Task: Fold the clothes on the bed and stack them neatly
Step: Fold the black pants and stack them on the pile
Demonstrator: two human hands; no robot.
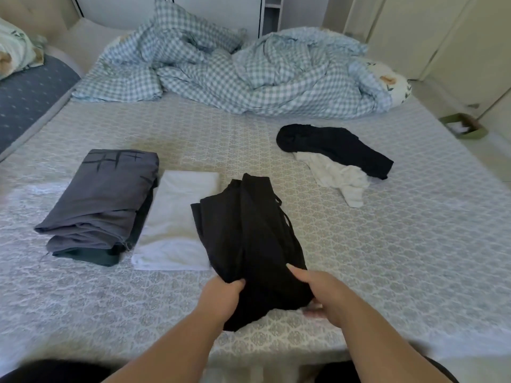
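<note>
Both hands hold the black pants (249, 244) at the near edge of the bed (414, 244). The left hand (221, 297) pinches the cloth, and the right hand (318, 294) grips its near end. The floppy pants could slip and unfold, or land on the white shirt (174, 225) and mess it up.

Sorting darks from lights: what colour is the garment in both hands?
Black garment, clearest in the head view.

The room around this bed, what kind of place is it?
Most likely a home bedroom: a wide bed with a rumpled checked duvet, a pillow at its head, and pale wardrobe doors alongside.
</note>
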